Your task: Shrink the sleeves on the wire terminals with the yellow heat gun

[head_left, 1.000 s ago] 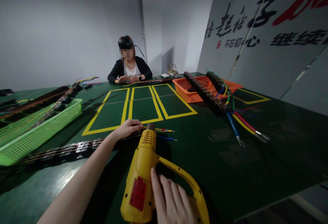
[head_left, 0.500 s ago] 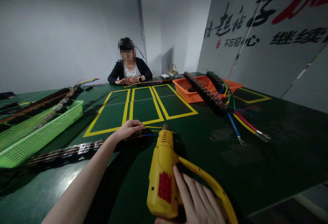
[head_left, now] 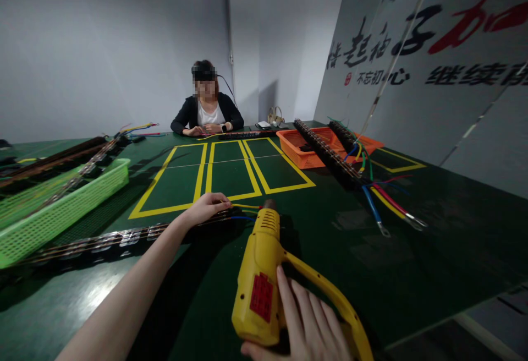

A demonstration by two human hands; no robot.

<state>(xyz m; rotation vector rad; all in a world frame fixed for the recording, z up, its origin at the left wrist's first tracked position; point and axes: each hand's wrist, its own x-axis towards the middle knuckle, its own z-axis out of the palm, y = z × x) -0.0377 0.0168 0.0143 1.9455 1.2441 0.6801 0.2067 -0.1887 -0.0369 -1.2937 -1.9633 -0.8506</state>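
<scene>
My right hand [head_left: 305, 317] is wrapped round the handle of a yellow heat gun [head_left: 256, 273] with a red label. The gun's metal nozzle [head_left: 270, 204] points away from me, over the ends of several coloured wires [head_left: 245, 206]. These wires come out of a long dark cable harness [head_left: 132, 237] lying on the table, with shiny strips along it. Over its right end, my left hand [head_left: 208, 207] is closed at the wires, fingers bent down; the fingertips are partly hidden.
A green basket [head_left: 103, 185] with long harnesses stands at the left. An orange basket [head_left: 307, 158] at the right bears more harnesses [head_left: 325, 149], their lugged cables [head_left: 377, 212] reaching toward me. Yellow tape frames [head_left: 235, 193] mark the green table. A person [head_left: 208, 110] sits at the far side.
The view has shifted slightly. The heat gun's nozzle has stayed by the wire ends, and both hands keep nearly the same pose.
</scene>
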